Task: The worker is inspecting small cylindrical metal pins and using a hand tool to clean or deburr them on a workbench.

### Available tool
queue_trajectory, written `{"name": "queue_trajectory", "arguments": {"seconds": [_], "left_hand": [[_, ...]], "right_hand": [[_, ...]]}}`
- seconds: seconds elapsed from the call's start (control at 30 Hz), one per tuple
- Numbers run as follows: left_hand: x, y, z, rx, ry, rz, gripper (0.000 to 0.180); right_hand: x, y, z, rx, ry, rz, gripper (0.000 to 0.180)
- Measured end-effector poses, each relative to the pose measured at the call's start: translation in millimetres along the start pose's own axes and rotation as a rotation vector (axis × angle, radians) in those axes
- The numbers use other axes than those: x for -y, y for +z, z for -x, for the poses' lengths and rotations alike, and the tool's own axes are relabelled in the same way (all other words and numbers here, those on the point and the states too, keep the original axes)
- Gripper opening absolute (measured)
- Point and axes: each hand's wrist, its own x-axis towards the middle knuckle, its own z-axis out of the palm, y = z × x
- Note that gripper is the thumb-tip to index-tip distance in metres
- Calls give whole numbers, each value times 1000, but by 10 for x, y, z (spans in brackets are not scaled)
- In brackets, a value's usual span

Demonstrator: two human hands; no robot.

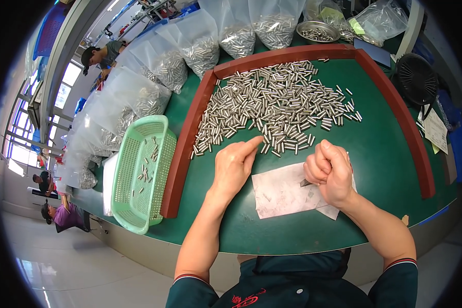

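A wide heap of short silver metal pins covers the green tabletop in front of me. My left hand is at the near edge of the heap, its fingers curled and the index fingertip and thumb close together by the pins. What those fingertips hold, if anything, cannot be made out. To the right, my right hand is closed in a fist above a smudged white paper sheet. A small dark grey piece pokes out below its fingers; its kind is unclear.
A dark red wooden border frames the heap. Left of it stands a green plastic basket with several pins inside. Clear bags of pins line the far and left edges. A metal bowl and black fan are beyond; co-workers sit left.
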Motion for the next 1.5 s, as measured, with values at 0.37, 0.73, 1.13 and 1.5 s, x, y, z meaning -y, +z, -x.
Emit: {"name": "queue_trajectory", "arguments": {"seconds": [0.37, 0.73, 1.13, 1.5], "left_hand": [[-42, -70, -62, 217, 380, -317, 19], [-162, -88, -10, 276, 294, -282, 10], [-185, 31, 3, 161, 265, -396, 7], [-133, -77, 68, 145, -368, 846, 9]], "right_hand": [[12, -5, 3, -3, -6, 1, 41], [13, -11, 13, -18, 3, -11, 42], [7, -17, -32, -29, 13, -65, 42], [6, -4, 6, -49, 17, -62, 43]]}}
